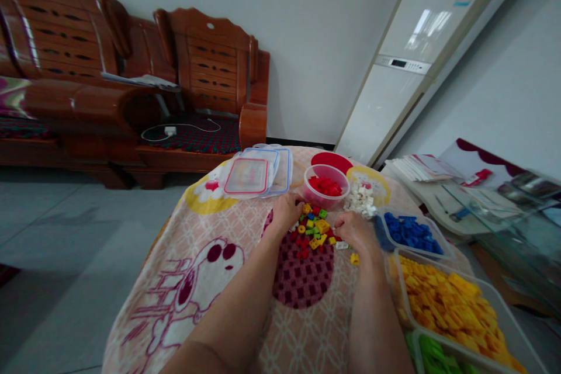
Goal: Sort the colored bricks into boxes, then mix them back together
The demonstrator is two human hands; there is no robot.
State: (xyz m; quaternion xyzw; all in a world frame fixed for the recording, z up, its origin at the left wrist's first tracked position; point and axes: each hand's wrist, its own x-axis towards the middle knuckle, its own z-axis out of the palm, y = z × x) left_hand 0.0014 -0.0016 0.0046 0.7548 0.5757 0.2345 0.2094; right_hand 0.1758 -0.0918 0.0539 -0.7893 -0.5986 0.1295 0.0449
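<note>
A loose pile of mixed toy building bricks (322,226), red, yellow, green and a few white, lies on the patterned tablecloth (302,336). My left hand (287,212) is at the pile's left edge, fingers curled in; anything between them is too small to make out. On the opposite side my right hand (354,230) has its fingertips pinched together beside the bricks, and what they hold is hidden. Just behind the pile stands a round clear tub (326,196) with red bricks. A heap of white bricks (362,200) lies behind my right hand.
Along the right edge are boxes of blue bricks (412,234), yellow bricks (451,298) and green bricks (438,357). Clear lids (246,176) are stacked at the back left, and a red round lid (332,161) lies behind the tub. A glass shelf (504,228) adjoins the table's right.
</note>
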